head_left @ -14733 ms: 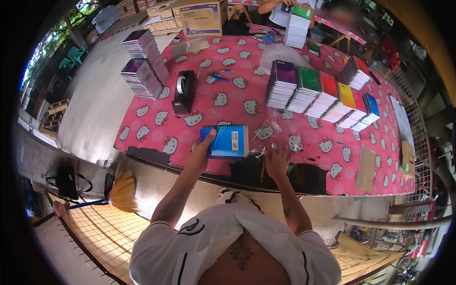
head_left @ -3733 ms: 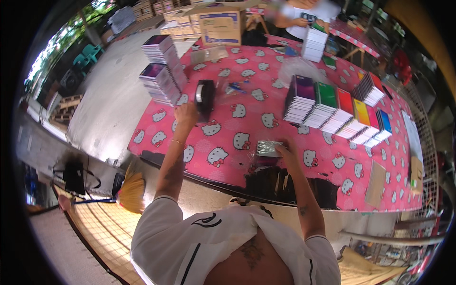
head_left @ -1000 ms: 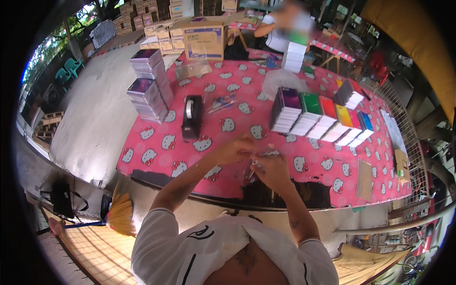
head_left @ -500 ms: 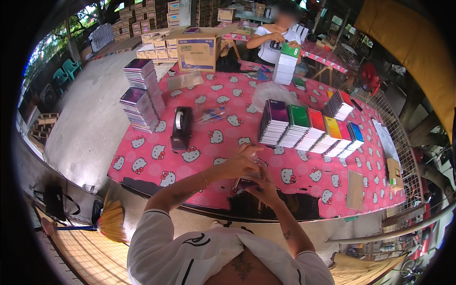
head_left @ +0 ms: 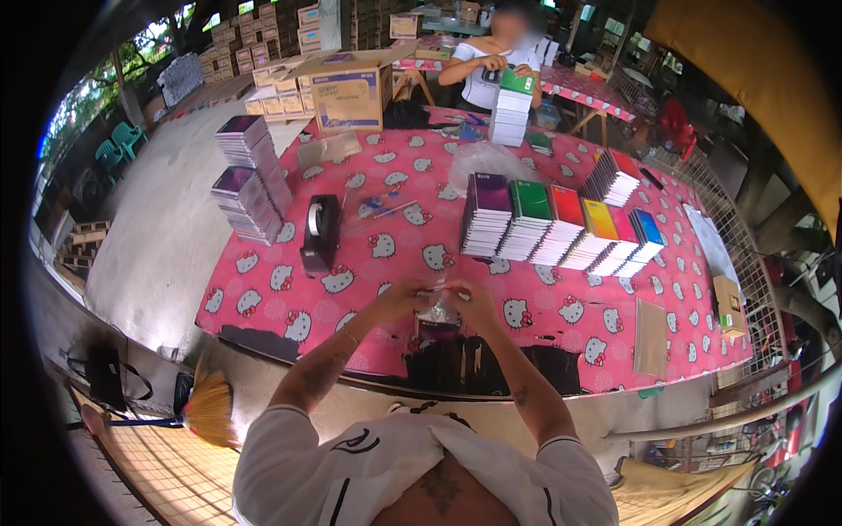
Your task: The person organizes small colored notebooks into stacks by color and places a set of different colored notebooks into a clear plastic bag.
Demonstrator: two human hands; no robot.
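Close to the table's front edge lies a dark purple notebook (head_left: 438, 331), with clear plastic wrap (head_left: 441, 307) at its far end. My left hand (head_left: 404, 301) and my right hand (head_left: 472, 304) are on either side of that plastic. The fingers of both are closed, pinching its far part. How much of the notebook the plastic covers, I cannot tell. Beyond my left hand stands a black tape dispenser (head_left: 320, 235). Stacks of notebooks in purple (head_left: 488, 193), green (head_left: 531, 200), red, yellow, pink and blue stand to the right.
Tall purple notebook stacks (head_left: 250, 195) stand at the table's left. A carton (head_left: 349, 98) sits at the back. Across the pink patterned table (head_left: 386, 180), a person (head_left: 491, 74) handles a green notebook on a white stack. A brown board (head_left: 650, 338) lies at the right; a broom (head_left: 209, 406) is on the floor.
My hands have drawn level, side by side, on the plastic, and more of the notebook shows below them. The view has shifted slightly, moving the tabletop things left.
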